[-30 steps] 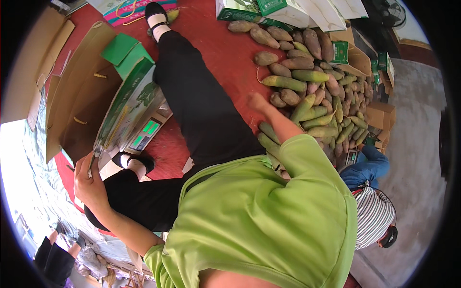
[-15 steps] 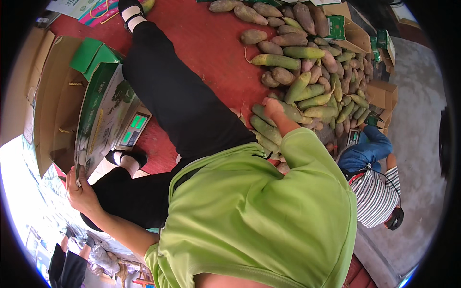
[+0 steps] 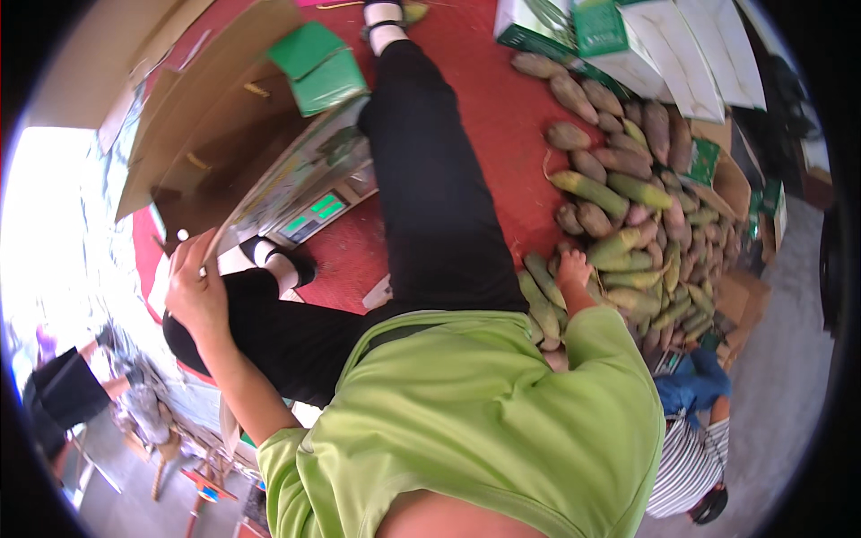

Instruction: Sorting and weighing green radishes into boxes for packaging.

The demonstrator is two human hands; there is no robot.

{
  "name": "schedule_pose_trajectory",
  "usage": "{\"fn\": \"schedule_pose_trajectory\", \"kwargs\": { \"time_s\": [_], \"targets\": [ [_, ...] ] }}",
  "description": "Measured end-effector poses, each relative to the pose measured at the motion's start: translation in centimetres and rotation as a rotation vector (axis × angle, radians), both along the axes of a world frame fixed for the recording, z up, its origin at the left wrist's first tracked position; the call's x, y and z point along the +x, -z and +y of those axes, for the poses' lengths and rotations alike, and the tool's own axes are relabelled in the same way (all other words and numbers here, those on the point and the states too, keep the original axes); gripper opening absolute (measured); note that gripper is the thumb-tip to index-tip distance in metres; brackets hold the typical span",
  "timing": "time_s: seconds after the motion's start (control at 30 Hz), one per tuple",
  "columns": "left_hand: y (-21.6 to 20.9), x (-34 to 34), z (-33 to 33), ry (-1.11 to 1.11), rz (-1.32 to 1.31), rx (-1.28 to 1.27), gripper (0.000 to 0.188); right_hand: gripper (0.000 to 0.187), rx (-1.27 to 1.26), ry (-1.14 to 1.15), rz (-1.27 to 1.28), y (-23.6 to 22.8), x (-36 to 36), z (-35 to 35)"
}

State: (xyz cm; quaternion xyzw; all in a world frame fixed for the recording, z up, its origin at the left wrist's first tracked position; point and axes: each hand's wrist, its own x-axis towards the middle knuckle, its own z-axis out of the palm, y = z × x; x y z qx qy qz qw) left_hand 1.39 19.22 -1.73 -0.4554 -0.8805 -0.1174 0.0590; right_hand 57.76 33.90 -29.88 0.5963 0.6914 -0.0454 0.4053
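My left hand (image 3: 197, 287) pinches the near corner of a large open cardboard box (image 3: 206, 148), fingers and thumb around its edge. The box has a brown inside, a printed outer side and a green flap (image 3: 320, 69). A digital scale (image 3: 309, 220) with green lit displays sits against the box; whether the box rests on it I cannot tell. On my right, my right hand (image 3: 574, 269) lies over the near edge of a heap of green and purplish radishes (image 3: 635, 260). Its fingers are apart and touch the radishes, none lifted.
Red flooring (image 3: 502, 117) runs between my legs and the heap. White and green cartons (image 3: 628, 45) stand at the far right, and an open brown carton (image 3: 717, 179) borders the heap. A person in a striped top (image 3: 686, 466) crouches at right. Another cardboard box (image 3: 108, 63) stands far left.
My view has turned, so the scene sits further right. The left hand stays on the box edge, and the box leans differently. My right hand's fingers have spread from a closed shape.
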Motion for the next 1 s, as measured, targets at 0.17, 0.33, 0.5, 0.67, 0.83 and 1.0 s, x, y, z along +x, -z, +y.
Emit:
{"fn": "schedule_pose_trajectory", "kwargs": {
  "time_s": [0.17, 0.33, 0.5, 0.67, 0.83, 1.0],
  "targets": [
    [0.3, 0.5, -0.6, 0.013, 0.052, -0.011, 0.030, 0.044, -0.072, 0.021, 0.031, 0.0, 0.5, -0.3],
    [0.3, 0.3, -1.0, 0.026, 0.097, -0.022, 0.030, 0.060, 0.107, 0.179, 0.315, -3.2, -2.6, 4.1],
    [0.3, 0.1, -1.0, 0.038, 0.103, -0.007, 0.024, 0.059, 0.281, 0.218, 1.050, -5.3, -5.7, 9.9],
    [0.3, -0.1, -1.3, 0.044, 0.107, 0.005, 0.023, 0.060, 0.321, 0.193, 1.514, -17.2, -17.8, 14.4],
    [0.1, -0.2, -1.3, 0.055, 0.104, 0.004, 0.025, 0.065, 0.436, -0.071, 1.876, -30.3, -28.0, 15.0],
    [0.1, -0.2, -1.3, 0.061, 0.092, 0.009, 0.026, 0.064, 0.189, -0.231, 2.306, -35.4, -35.7, 14.4]
  ]
}}
